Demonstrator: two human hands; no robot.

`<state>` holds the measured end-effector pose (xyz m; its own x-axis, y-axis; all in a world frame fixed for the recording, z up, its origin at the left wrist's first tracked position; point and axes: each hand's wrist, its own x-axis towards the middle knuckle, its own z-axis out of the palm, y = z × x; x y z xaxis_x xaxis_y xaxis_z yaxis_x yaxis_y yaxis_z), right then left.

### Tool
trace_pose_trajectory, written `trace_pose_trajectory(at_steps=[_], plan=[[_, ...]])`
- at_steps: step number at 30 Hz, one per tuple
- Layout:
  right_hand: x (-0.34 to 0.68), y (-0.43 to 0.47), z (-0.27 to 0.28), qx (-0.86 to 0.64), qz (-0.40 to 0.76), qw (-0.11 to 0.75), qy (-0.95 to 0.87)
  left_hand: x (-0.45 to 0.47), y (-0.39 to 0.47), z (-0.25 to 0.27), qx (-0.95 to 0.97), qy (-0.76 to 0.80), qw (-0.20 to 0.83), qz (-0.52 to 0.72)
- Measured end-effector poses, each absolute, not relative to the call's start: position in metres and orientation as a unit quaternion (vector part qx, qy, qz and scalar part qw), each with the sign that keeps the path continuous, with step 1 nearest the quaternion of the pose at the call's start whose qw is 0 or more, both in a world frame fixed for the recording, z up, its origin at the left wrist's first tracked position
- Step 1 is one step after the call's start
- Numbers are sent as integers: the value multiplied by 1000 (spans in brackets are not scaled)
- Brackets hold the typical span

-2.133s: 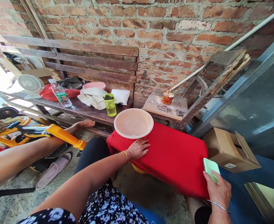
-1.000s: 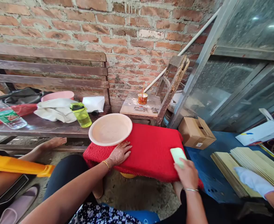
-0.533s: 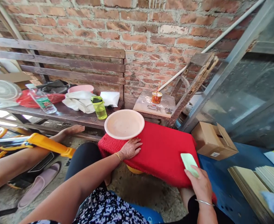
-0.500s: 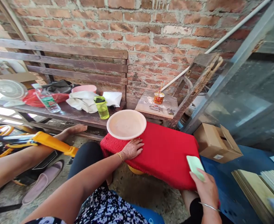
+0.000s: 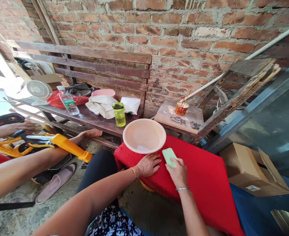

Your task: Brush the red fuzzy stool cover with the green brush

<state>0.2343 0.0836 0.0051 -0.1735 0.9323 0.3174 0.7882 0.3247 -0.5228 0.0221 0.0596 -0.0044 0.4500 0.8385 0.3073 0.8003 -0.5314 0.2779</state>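
Observation:
My left hand point(image 5: 148, 165) lies flat on the red cloth point(image 5: 203, 183), fingers spread, just below the pink plastic basin point(image 5: 144, 126). A gold bracelet is on its wrist. My right hand point(image 5: 178, 173), with a silver bangle, grips a pale green flat slab point(image 5: 169, 156) with rounded corners. I cannot make out its exact kind. The slab is held over the cloth, right of my left fingers and near the basin's rim. Inside the basin, a pale whitish patch point(image 5: 142, 149) shows at the near side.
A wooden bench point(image 5: 90, 113) behind bears a green bottle point(image 5: 120, 114), a water bottle point(image 5: 69, 104) and a fan point(image 5: 39, 90). Padlocks point(image 5: 177, 120) and a cup point(image 5: 181, 108) sit on the small table. At right is a cardboard box point(image 5: 247, 173). Another person's leg point(image 5: 36, 164) is at left.
My right hand has brought the green slab leftwards from the cloth's right end to beside my left hand. The view has turned right. A pale patch now shows in the basin.

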Motion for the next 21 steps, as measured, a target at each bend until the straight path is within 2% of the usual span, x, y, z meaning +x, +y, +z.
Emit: trace_pose_trajectory(at_steps=[3,6,11,14,16,19,21], plan=[[228,99,7,-575,114,276,-762,22,59,-5,850,482,42,208],[284,107,10,-635,101,262,-720,21,60,-6,848,487,49,202],[444,99,9,-852,80,189,-482,22,60,-5,849,488,61,194],[488,93,10,-897,45,196,-395,23,59,-5,849,488,61,194],[469,96,12,-874,34,239,-421,23,59,-4,848,488,59,195],[385,111,18,-776,60,302,-550,22,58,-4,849,490,54,193],[317,120,20,-683,90,293,-663,21,58,-3,848,491,52,194]])
